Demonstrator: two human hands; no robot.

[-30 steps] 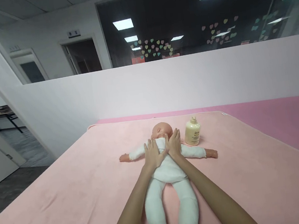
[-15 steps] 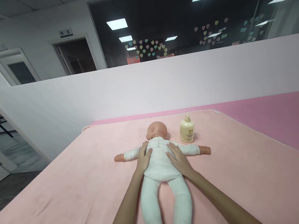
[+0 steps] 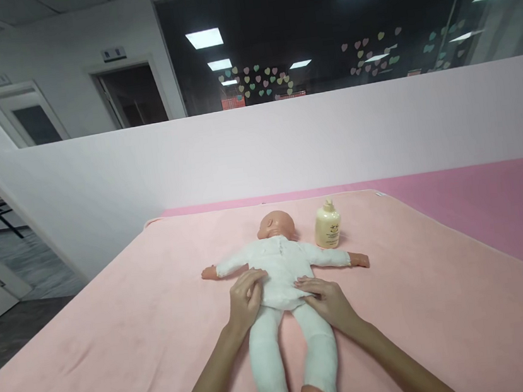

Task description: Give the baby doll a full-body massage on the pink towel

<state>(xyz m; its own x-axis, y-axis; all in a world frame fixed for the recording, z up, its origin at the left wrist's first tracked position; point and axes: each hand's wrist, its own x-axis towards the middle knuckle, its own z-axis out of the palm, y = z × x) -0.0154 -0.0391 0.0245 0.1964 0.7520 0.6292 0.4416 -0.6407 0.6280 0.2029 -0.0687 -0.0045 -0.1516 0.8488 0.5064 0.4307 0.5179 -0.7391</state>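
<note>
A baby doll point(image 3: 280, 270) in white clothes lies stretched out on a pink towel, its bald head at the far end turned to the side and its arms spread. My left hand point(image 3: 245, 296) is at the left side of the doll's waist, fingers curled against the white top. On the opposite side, my right hand point(image 3: 329, 302) has bent fingers on the top and its thumb near the lower hem. Both hands appear closed on the edges of the top, though the fingertips are partly hidden. A pale yellow pump bottle point(image 3: 327, 226) stands upright beyond the doll's right-hand arm.
The pink towel point(image 3: 139, 325) covers most of the padded pink surface point(image 3: 483, 213). A low white wall point(image 3: 284, 148) runs along the back, with a dark window point(image 3: 298, 26) above it. A doorway and a table with dark items are at the far left.
Both hands have slid down from the doll's upper torso to its waist. Their fingers, flat and spread before, are now bent in at the sides of the white top.
</note>
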